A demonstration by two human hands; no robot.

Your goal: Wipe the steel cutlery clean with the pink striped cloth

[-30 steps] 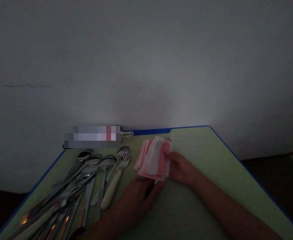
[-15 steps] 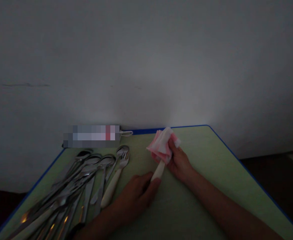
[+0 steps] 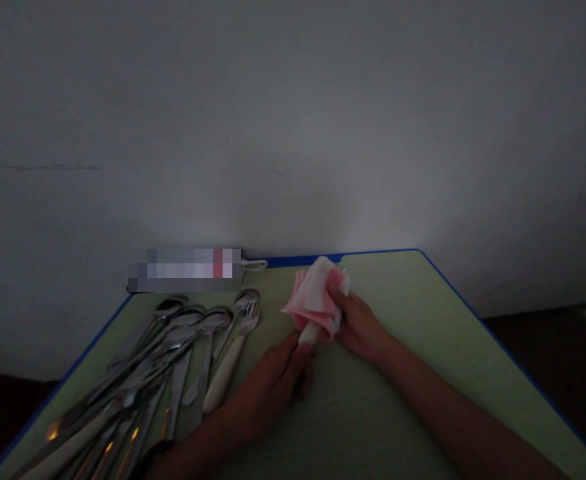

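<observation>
Steel cutlery (image 3: 173,360) lies heaped left on the green table (image 3: 423,320). Left hand (image 3: 273,383) pinches a white handle (image 3: 309,333); right hand (image 3: 360,327) clasps pink-white cloth (image 3: 315,297) around it.

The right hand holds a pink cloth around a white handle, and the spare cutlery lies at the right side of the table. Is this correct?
Not quite: the head view shows the spare cutlery lying at the left side of the table. The right hand does hold the pink cloth around the white handle.
</observation>
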